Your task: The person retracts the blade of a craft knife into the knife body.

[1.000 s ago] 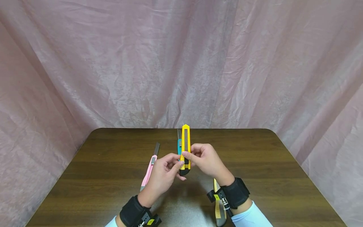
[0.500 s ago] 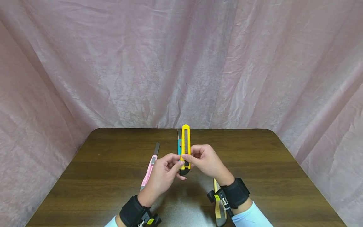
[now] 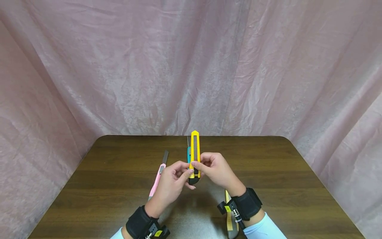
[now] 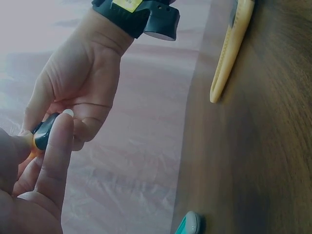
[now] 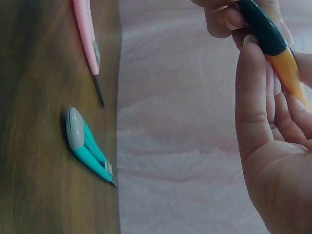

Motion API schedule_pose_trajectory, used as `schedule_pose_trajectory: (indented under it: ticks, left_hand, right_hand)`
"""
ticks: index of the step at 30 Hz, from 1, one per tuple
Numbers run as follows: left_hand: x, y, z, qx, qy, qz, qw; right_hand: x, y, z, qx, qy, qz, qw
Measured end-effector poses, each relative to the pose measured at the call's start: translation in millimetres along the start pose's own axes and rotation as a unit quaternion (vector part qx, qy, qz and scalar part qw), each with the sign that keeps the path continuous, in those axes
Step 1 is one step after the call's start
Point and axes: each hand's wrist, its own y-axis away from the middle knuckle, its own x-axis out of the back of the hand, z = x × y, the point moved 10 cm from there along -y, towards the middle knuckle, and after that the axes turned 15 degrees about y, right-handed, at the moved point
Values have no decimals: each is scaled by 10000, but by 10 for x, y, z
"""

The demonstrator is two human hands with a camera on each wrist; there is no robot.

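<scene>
Thumb of right hand (image 3: 219,171) sits slightly lower on yellow knife (image 3: 195,146) than a second ago. Left hand (image 3: 170,185) also pinches it, toward 6 o'clock, above counter (image 3: 283,186); pink knife (image 3: 157,181) at 8 o'clock.

Yellow utility knife (image 3: 195,152) between fingers (image 3: 185,176)

From afar, I saw smooth plastic on the yellow cutter (image 3: 195,146), glossy wood grain across the table (image 3: 268,169), crinkled, sheeny cloth in the curtain (image 3: 179,66).
</scene>
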Motion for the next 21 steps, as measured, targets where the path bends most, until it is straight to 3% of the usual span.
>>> schedule_pose_trajectory:
  ticks: [5, 12, 19, 21]
  left_hand:
    - [-3, -2, 13, 64, 24, 38, 10000]
    - [-88, 18, 250, 24, 2, 30, 10000]
    - [55, 7, -9, -112, -59, 71, 9999]
    - [60, 8, -10, -103, -57, 74, 9999]
  right_hand:
    - [-4, 8, -24, 201, -96, -46, 9997]
    - [-24, -1, -15, 201, -154, -18, 9997]
    - [-44, 2, -7, 194, -115, -39, 9997]
    - [-48, 6, -14, 211, -70, -42, 9997]
